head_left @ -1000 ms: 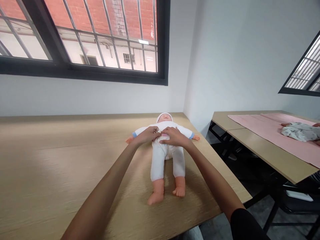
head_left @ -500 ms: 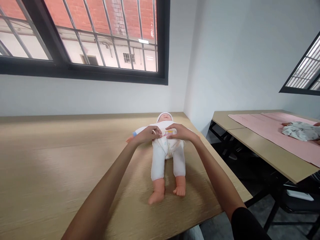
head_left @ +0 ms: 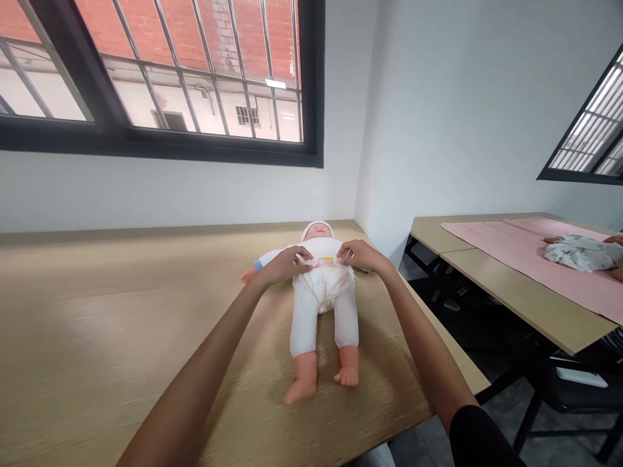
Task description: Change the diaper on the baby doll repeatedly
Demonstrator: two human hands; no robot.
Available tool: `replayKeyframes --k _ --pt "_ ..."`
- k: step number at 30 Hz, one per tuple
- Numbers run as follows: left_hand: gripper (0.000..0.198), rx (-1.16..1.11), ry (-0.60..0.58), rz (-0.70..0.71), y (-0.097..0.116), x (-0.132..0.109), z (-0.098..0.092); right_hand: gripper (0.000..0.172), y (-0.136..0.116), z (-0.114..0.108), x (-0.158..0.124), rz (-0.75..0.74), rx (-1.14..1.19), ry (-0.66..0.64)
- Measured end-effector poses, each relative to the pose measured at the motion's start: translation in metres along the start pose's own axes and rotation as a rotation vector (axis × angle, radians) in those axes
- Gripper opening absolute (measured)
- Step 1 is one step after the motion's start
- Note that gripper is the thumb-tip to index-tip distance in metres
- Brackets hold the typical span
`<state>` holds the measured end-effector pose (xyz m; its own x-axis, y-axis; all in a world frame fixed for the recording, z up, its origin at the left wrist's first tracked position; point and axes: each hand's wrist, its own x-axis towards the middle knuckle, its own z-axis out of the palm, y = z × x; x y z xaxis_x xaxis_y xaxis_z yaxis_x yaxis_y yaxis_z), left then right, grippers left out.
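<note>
A baby doll lies on its back on the wooden table, feet toward me. It wears a white cap, a white top and white leggings. A white diaper with a yellow and pink strip at its waist sits around its hips. My left hand is closed on the diaper's waist edge at the left side. At the opposite side, my right hand pinches the waist edge, fingertips bent inward. The fingers partly cover both ends of the waistband, so the tabs there are hard to make out.
The wooden table ends just right of the doll. Across a gap stands another table with a pink cloth and a second doll in pale clothing. A dark chair stands below it. A barred window is ahead.
My right hand has moved outward from the middle of the diaper's waist to its right side, uncovering more of the coloured strip. My left hand stays about where it was. The view has shifted slightly.
</note>
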<state>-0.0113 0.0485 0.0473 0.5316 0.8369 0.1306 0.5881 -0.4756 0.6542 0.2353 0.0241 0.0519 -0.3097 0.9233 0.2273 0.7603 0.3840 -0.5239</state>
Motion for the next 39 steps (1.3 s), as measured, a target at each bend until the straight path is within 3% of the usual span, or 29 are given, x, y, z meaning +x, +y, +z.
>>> replayKeyframes --k 13,21,31,34,39 --pt "0.039 0.016 0.020 0.019 0.003 0.000 0.001 0.017 -0.002 0.013 0.004 -0.023 -0.017 -0.010" --pt "0.040 0.015 0.128 0.022 0.009 0.000 0.008 0.019 0.000 0.014 0.005 -0.058 -0.026 -0.001" --pt "0.045 0.021 0.055 -0.047 0.010 0.002 0.009 0.021 -0.004 0.017 0.005 -0.037 -0.078 -0.006" --pt "0.040 0.051 0.051 -0.048 0.009 0.002 0.011 0.016 -0.008 0.018 0.005 -0.022 -0.085 -0.024" --pt "0.026 0.120 0.148 -0.046 0.009 0.002 0.015 0.010 -0.005 0.022 0.006 -0.049 -0.080 -0.019"
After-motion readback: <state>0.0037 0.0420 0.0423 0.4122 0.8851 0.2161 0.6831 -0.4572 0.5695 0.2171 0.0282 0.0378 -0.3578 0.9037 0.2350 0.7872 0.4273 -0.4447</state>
